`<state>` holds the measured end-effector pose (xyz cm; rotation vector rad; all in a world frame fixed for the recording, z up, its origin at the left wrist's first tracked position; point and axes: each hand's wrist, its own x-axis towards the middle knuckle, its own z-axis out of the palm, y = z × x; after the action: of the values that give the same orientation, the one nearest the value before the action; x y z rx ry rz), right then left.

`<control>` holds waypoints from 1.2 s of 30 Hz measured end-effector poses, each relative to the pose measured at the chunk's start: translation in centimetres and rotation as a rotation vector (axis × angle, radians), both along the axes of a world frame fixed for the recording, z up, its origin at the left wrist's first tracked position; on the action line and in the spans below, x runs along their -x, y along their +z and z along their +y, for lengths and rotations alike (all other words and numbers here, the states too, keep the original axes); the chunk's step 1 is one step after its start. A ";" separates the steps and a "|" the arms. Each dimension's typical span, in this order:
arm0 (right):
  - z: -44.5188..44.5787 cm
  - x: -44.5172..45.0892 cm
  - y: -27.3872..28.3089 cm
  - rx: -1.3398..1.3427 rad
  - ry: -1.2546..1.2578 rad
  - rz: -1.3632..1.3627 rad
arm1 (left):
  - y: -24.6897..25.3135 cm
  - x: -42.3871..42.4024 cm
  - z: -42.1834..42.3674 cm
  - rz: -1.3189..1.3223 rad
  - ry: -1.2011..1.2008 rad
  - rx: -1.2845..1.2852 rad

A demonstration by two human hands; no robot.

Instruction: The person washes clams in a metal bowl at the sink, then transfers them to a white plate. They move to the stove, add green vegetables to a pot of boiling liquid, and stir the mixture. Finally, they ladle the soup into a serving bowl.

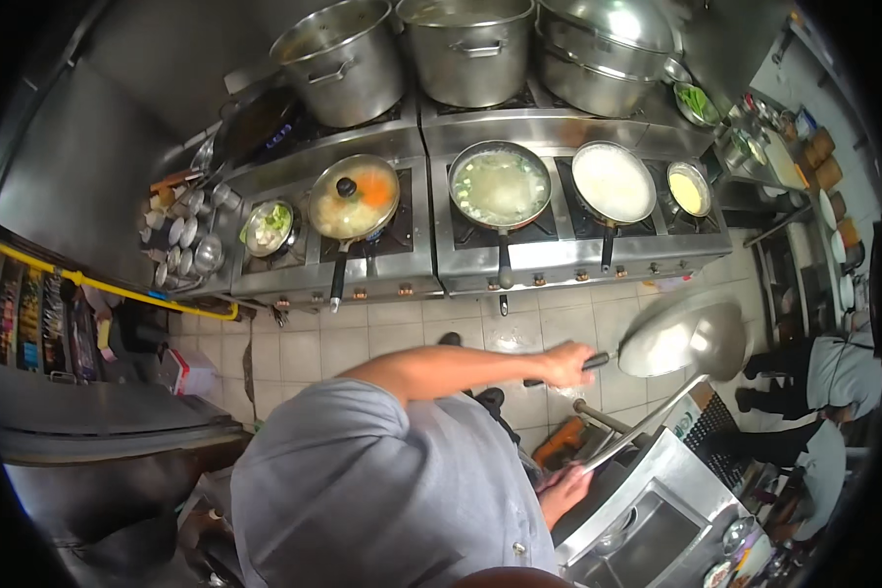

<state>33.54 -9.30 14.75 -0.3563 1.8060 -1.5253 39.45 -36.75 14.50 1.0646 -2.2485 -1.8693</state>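
Observation:
My left hand [567, 364] is wrapped around the black handle of a shiny metal wok [665, 342]. The wok is tilted above the tiled floor, to the right of the stove, and motion blurs it. Lower down, near the sink, my right hand [567, 491] grips a long metal-handled utensil [647, 425]. Its shaft slants up to the right and its far end reaches the wok's lower edge. Whether that end is a ladle or a turner is hard to tell.
A steel stove [478, 264] carries a glass-lidded pan [356, 195], a pan of bubbling broth [500, 184], a pan of white liquid [614, 182] and smaller pans. Large stockpots [470, 62] stand behind. At lower right is a steel sink [650, 529]; two people [845, 375] are beyond.

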 end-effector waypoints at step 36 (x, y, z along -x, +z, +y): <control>-80.2 -39.2 23.1 -0.119 1.181 -0.868 | 21.5 -58.6 -16.3 0.413 0.929 -0.372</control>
<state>72.72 -89.54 37.88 -0.4721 0.6957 -0.5412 98.03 -53.10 36.02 1.2817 -0.9252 -1.8133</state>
